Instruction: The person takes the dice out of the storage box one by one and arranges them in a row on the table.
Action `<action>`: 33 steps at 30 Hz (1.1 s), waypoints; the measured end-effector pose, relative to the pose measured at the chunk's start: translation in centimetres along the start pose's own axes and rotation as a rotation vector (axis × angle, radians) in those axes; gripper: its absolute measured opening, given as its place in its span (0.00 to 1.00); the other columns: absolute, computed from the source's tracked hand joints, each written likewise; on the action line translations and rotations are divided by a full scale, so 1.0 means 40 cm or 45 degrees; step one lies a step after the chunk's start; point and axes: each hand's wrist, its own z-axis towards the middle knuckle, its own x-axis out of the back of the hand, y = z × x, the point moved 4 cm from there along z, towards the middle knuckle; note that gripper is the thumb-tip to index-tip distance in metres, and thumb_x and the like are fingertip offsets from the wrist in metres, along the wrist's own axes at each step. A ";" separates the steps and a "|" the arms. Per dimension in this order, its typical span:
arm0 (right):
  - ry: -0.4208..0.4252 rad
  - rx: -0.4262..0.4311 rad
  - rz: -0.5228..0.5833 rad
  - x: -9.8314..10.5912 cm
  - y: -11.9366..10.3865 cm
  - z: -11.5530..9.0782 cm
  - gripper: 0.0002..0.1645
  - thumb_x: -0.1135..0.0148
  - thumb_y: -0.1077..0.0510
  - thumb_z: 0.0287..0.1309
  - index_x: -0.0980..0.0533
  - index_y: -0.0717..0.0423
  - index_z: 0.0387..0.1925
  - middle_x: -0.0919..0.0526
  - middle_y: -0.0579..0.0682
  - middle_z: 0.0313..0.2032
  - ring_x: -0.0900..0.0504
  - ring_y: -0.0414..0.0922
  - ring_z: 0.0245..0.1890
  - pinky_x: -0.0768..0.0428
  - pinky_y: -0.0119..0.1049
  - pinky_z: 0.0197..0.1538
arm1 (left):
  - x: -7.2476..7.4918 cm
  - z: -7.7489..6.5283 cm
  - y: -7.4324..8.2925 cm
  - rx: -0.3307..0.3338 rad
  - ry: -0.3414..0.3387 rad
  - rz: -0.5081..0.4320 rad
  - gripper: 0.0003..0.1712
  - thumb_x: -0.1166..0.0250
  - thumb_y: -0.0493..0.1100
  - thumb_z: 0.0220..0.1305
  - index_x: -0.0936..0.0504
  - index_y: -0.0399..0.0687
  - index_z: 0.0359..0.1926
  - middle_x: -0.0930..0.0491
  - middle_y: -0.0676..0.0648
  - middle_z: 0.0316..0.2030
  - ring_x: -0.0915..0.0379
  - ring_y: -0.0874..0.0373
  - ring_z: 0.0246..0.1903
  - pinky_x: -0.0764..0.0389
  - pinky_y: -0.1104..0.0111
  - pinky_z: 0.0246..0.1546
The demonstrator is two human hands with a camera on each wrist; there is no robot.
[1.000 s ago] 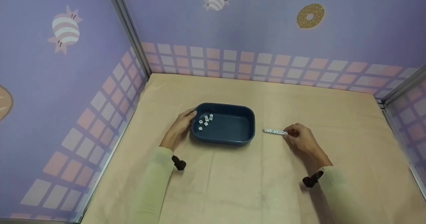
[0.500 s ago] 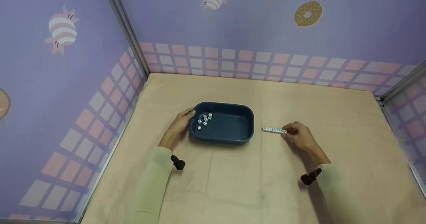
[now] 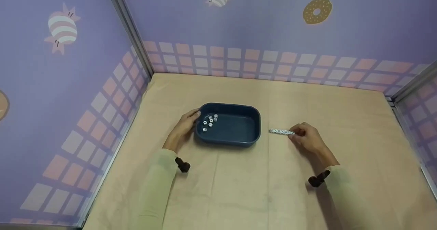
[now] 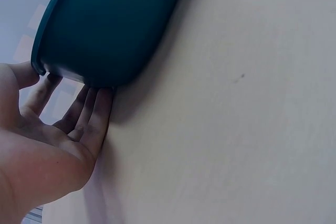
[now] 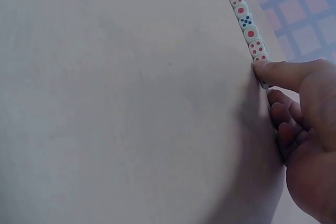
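Note:
A dark blue rectangular tub [image 3: 228,141] stands on the cloth, and several white dice [image 3: 210,120] lie loose inside at its left end. My left hand [image 3: 185,124] holds that end. In the left wrist view, the thumb hooks over the tub's rim [image 4: 38,59] while the other fingers touch the wall from outside. To the right of the tub, several more dice form a straight row [image 3: 280,132], faces with red and blue pips showing in the right wrist view. My right hand [image 3: 309,137] pinches the row's right end between thumb and fingers, partly hiding the last dice.
A beige cloth [image 3: 239,189] with creases covers the table. Purple panels [image 3: 266,25] printed with sweets and pink-and-white squares border it at the back, left and right. A dark strap-like device [image 3: 319,179] sits at each wrist.
The whole head view shifts slightly. Both hands, the tub and the row of dice keep their places relative to one another.

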 end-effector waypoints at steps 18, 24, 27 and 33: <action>0.294 0.250 0.121 -0.038 -0.199 -0.003 0.17 0.28 0.62 0.68 0.18 0.68 0.53 0.17 0.59 0.46 0.18 0.54 0.45 0.20 0.41 0.46 | -0.001 0.003 0.000 0.045 0.003 -0.081 0.30 0.44 0.55 0.83 0.31 0.54 0.79 0.28 0.44 0.73 0.29 0.47 0.71 0.28 0.54 0.69; 0.260 0.438 0.203 -0.112 -0.336 0.014 0.15 0.27 0.64 0.66 0.16 0.66 0.51 0.15 0.54 0.44 0.16 0.52 0.44 0.17 0.53 0.45 | -0.002 0.004 0.000 0.041 0.012 -0.051 0.30 0.44 0.55 0.83 0.31 0.54 0.79 0.30 0.44 0.75 0.29 0.47 0.71 0.28 0.53 0.70; 0.206 0.532 0.210 -0.155 -0.400 0.019 0.14 0.26 0.63 0.66 0.16 0.64 0.51 0.15 0.53 0.43 0.16 0.50 0.42 0.16 0.49 0.45 | -0.001 0.005 -0.001 0.033 0.021 -0.043 0.30 0.44 0.54 0.83 0.31 0.53 0.79 0.30 0.44 0.75 0.29 0.46 0.70 0.28 0.53 0.70; 0.075 0.620 0.193 -0.240 -0.482 0.049 0.16 0.26 0.60 0.67 0.16 0.62 0.53 0.15 0.57 0.45 0.15 0.55 0.45 0.16 0.51 0.48 | 0.000 0.006 0.003 0.013 0.035 -0.029 0.30 0.44 0.54 0.84 0.30 0.51 0.79 0.30 0.44 0.75 0.30 0.47 0.72 0.31 0.53 0.72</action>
